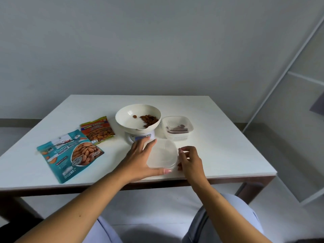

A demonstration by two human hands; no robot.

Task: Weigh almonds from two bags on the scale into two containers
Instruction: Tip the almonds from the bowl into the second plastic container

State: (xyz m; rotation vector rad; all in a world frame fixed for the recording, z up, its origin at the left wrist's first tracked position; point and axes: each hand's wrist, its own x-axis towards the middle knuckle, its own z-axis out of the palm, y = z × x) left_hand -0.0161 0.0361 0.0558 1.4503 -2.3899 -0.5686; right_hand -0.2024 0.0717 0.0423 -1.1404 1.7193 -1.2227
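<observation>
A clear plastic container (162,153) with a lid sits near the table's front edge. My left hand (138,160) grips its left side, thumb under the front rim. My right hand (190,160) pinches its right edge. Behind it stands a white scale (140,136) carrying a cream bowl (129,118) with almonds (149,119) on its right side. A second clear container (177,127) to the right of the scale holds a few almonds. A teal almond bag (70,153) and a smaller orange almond bag (97,129) lie flat at the left.
The white table (228,146) has a dark frame and stands against a grey wall. A white shelf frame (289,76) rises at the right. My knees show below the front edge.
</observation>
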